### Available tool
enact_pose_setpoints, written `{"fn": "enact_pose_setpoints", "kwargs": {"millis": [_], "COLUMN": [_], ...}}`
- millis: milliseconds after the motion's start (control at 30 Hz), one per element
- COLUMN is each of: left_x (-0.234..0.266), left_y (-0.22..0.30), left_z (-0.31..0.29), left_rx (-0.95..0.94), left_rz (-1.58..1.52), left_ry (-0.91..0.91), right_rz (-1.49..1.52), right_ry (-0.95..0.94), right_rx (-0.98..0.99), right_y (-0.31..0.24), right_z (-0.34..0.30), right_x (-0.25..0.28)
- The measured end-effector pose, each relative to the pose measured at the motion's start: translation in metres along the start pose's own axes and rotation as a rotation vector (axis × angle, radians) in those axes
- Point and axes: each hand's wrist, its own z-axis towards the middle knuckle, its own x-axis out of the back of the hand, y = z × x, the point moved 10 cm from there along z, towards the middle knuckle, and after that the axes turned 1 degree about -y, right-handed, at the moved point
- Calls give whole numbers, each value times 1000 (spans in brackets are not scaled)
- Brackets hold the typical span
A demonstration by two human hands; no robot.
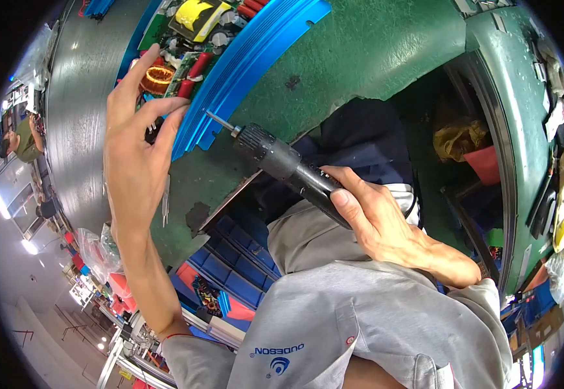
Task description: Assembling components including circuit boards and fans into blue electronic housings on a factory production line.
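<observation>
Two hands at work on one blue housing (256, 48), which lies on the green mat (366, 48) with its circuit board (155, 31) facing up. We suppose this pose is chosen because it bares the ribbed side wall to the tool and leaves the parts within view: a coil (159, 76), red capacitors (197, 67) and a yellow transformer (193, 13).

Right hand (376, 217): closed about the rear of the black driver (285, 162), thumb laid along the body. We read the rearward hold as a way to steer the tool along its length. Its slim bit (222, 122) points at the wall near the housing's lower end; whether the tip touches we cannot tell.

Left hand (133, 139): half open at the wall's inner side, opposite the bit. Thumb and one finger nearly meet by the edge, while another finger stretches over the board toward the coil. We cannot tell if anything small is pinched there. Our judgement: this hand sits where it can brace the wall against the driver's push, clear of the bit's line.
</observation>
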Motion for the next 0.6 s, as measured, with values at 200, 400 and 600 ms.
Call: {"fn": "enact_pose_setpoints", "kwargs": {"millis": [200,400,600], "left_x": [0,-4,0], "left_y": [-5,-8,-12], "left_z": [-6,-3,-1], "left_rx": [3,13,4], "left_rz": [-88,-119,-115], "left_ry": [45,31,2], "right_rz": [525,495,516], "right_ry": [-177,-127,-156], "right_rx": [-134,-114,-163], "right_y": [27,24,20], "right_z": [1,4,5], "right_x": [-28,-23,-26]}}
